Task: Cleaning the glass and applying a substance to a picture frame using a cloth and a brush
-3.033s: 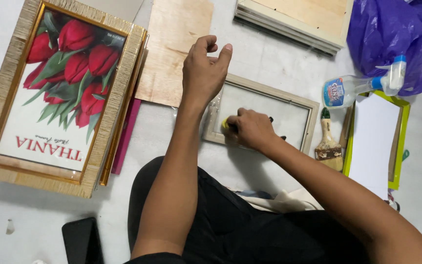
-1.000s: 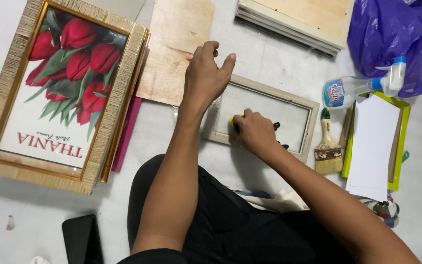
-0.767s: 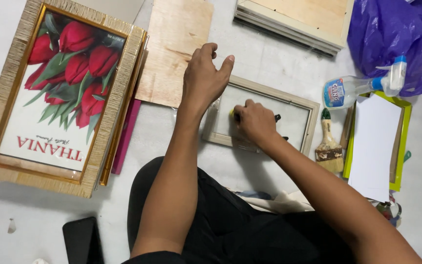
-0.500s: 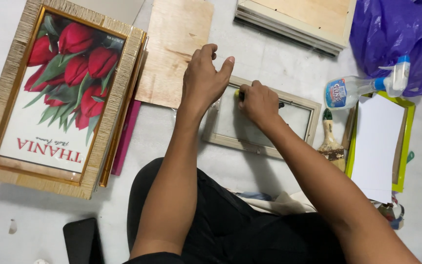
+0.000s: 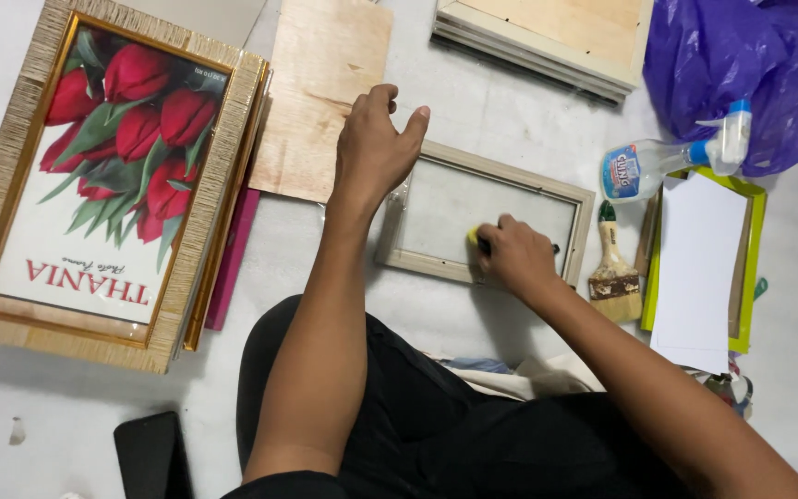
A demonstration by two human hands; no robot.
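A dark phone lies at the bottom left of the frame. Just right of centre, the right hand is closed around a small yellow tool, pressing it on the lower edge of a small pale picture frame lying flat. The left hand rests open, fingers apart, on that frame's left end. A paintbrush lies just right of it. Further up, a spray bottle leans against a purple bag. At left sits a large gold-framed tulip picture.

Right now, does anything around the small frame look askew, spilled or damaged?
Nothing looks spilled or broken. The spray bottle lies on its side against the purple bag, and the paintbrush lies flat beside the small frame.
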